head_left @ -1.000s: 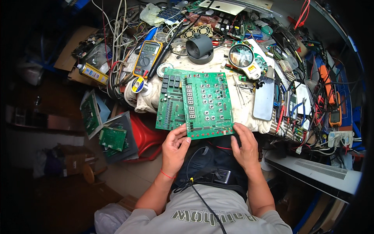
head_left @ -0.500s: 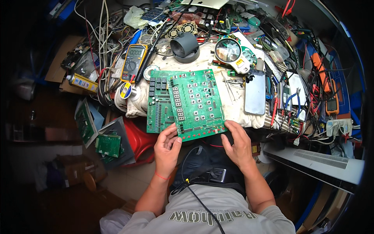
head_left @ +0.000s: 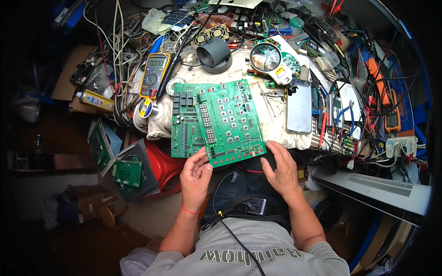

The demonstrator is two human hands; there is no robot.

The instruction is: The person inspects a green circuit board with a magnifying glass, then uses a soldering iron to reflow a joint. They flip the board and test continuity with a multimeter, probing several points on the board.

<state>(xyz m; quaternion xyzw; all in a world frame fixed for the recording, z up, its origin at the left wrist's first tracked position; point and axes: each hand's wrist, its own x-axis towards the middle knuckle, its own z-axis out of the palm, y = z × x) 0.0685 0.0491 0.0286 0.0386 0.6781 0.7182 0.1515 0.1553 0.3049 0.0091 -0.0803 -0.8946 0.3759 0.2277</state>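
A green circuit board (head_left: 237,117) with push buttons, a column of digit displays and red parts along its near edge lies slightly turned in front of me. Its near edge reaches past the cloth toward my lap. My left hand (head_left: 195,177) has the near left corner between thumb and curled fingers. At the near right corner, my right hand (head_left: 282,168) holds the edge, fingertips at the side and thumb lower. Partly covered by this board on its left is a second green circuit board (head_left: 184,135) with black relays. What my fingers do underneath is hidden.
Left of the boards lie a yellow multimeter (head_left: 154,76) and a solder spool (head_left: 146,108). Behind stand a grey round stand (head_left: 214,55) and a magnifier (head_left: 266,57). A phone (head_left: 299,108), tweezers (head_left: 268,101) and tangled cables lie right. More boards (head_left: 127,172) lean near a red stool (head_left: 161,168).
The view has shifted slightly. Both hands keep their places at the board's near corners, and the board's tilt looks only a little different.
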